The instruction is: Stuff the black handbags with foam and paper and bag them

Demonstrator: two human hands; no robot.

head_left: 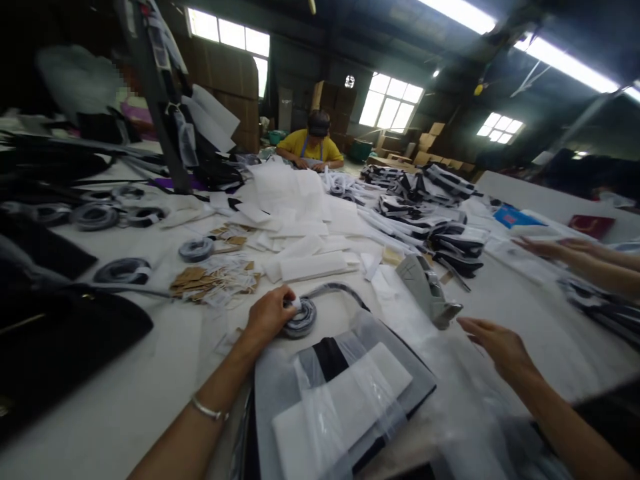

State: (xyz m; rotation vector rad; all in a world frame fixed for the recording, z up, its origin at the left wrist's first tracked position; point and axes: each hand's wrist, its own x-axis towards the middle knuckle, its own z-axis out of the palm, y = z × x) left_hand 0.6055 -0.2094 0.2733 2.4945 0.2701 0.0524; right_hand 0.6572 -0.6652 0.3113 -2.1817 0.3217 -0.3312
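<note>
L fingers (284, 295) grip coil (303, 321) | tips pt hidden | R fingers (479, 328) loose nr blurry gray device (419, 283)

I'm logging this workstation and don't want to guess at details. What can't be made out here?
- Coiled strap, head view: partly hidden by the left hand's fingers.
- Wrapped bundle, head view: near end cut off by the bottom edge.
- Brown tags, head view: any print is too small and blurred.
- Black bag, head view: cut off by the left edge.
- Co-worker's arms, head view: cut off by the right edge.
</note>
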